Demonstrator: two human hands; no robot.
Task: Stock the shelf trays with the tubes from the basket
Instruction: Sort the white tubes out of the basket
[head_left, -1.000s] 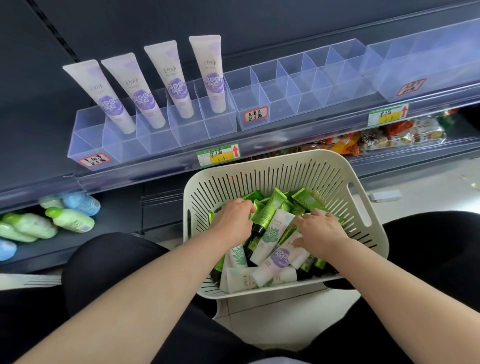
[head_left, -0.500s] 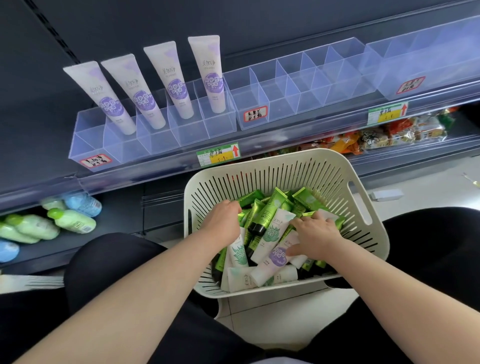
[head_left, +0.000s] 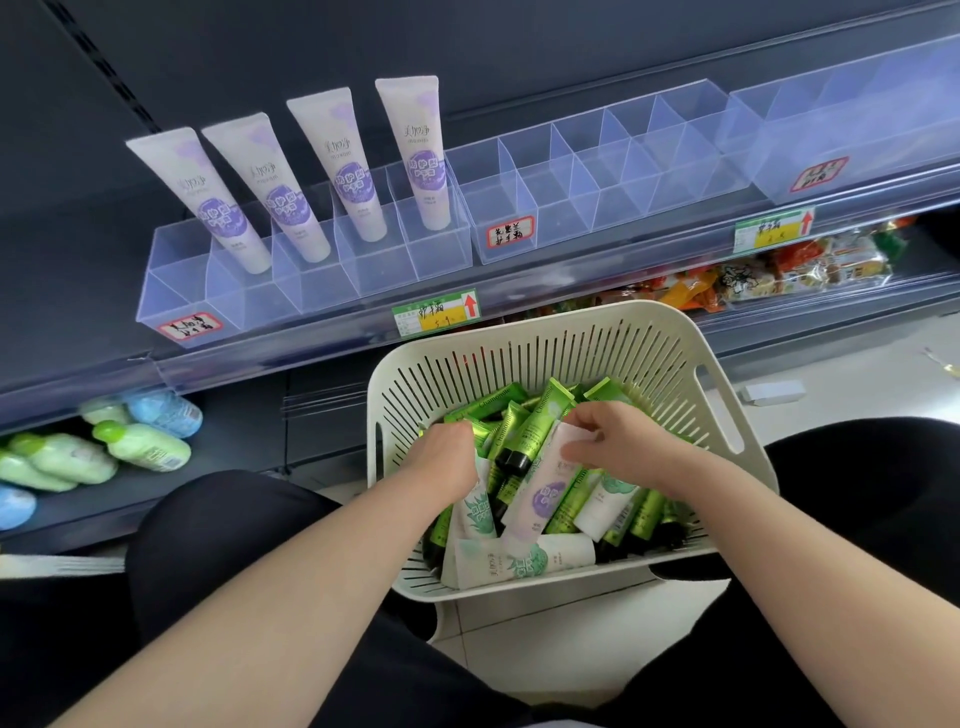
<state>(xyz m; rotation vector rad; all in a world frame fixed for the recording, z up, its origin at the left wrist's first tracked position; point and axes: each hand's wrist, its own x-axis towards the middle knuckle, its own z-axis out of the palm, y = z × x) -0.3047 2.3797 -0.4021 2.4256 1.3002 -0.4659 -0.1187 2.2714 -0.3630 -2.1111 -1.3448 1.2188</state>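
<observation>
- On my feed, the right hand (head_left: 618, 441) pinches the flat end of a purple-labelled white plastic tube (head_left: 540, 493) inside the cream slotted plastic basket (head_left: 571, 317).
- The left hand (head_left: 447, 457) curls its fingers among green tubes (head_left: 530, 431) there; whether it grips one I cannot tell.

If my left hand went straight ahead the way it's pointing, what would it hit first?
Probably the green tubes heaped right ahead of the left hand, before the basket wall; depth is unclear.
</observation>
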